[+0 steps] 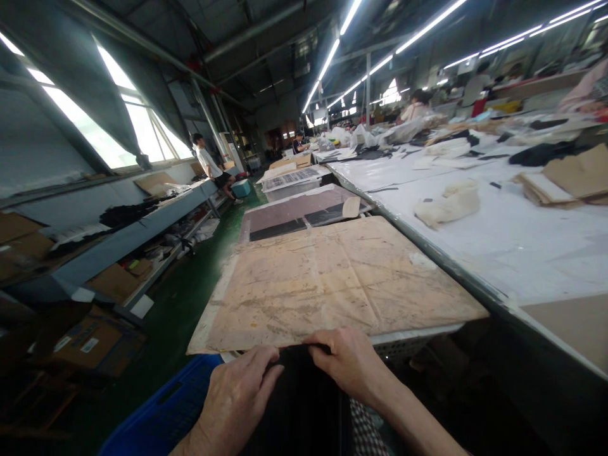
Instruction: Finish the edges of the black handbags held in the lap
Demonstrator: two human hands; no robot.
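Observation:
A dark black sheet of material (301,405), perhaps cloth, hangs in front of my body. My left hand (240,392) is closed on its upper left edge, thumb against bent fingers. My right hand (349,364) pinches the same edge a little farther right, the thumb beneath the curled fingers. Both hands are at the near edge of a worn, stained tan board (327,278), which rests over a light perforated crate (408,342). The lower part of the black material is lost in shadow.
A blue plastic basket (166,405) stands low on the left. The long white worktable (513,240) on the right carries a cream cloth (451,201) and brown cardboard pieces (577,171). Cardboard boxes (95,342) sit at left. Along the aisle a person (209,161) leans against the side bench.

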